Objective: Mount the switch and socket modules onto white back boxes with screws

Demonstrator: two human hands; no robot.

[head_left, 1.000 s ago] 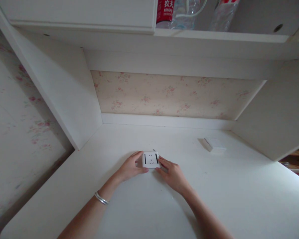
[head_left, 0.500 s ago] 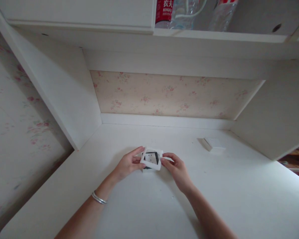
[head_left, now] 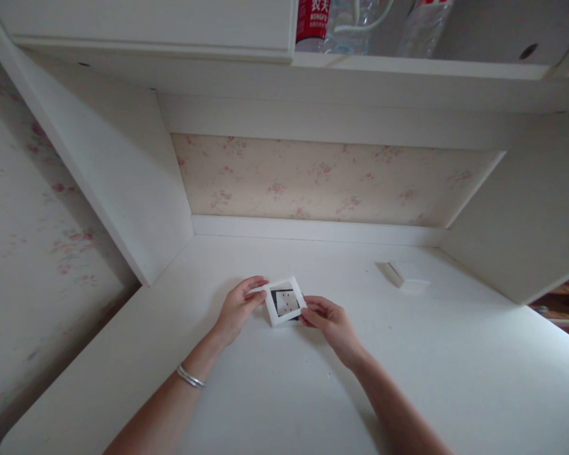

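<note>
A white square socket frame (head_left: 270, 308) is held tilted above the desk. Through its opening shows a white wall socket (head_left: 287, 303) with several small slots and a black border. The socket lies beneath the frame and is turned differently from it; whether they touch I cannot tell. My left hand (head_left: 236, 311) grips the frame's left side between thumb and fingers. At the lower right corner, my right hand (head_left: 330, 322) pinches the frame, its fingertips partly hidden behind it. A silver bangle (head_left: 190, 376) circles my left wrist.
On the white desk (head_left: 265, 392), a small white box-like piece (head_left: 408, 274) lies to the right. Overhead, a shelf (head_left: 422, 66) holds plastic bottles (head_left: 424, 28) and a red-labelled one (head_left: 312, 24). Side panels (head_left: 109, 145) bound the desk at left and right.
The frame has turned in my hands, so its corners now point differently. My left fingers have shifted up along its left side, and my right hand has come slightly lower and inward.
</note>
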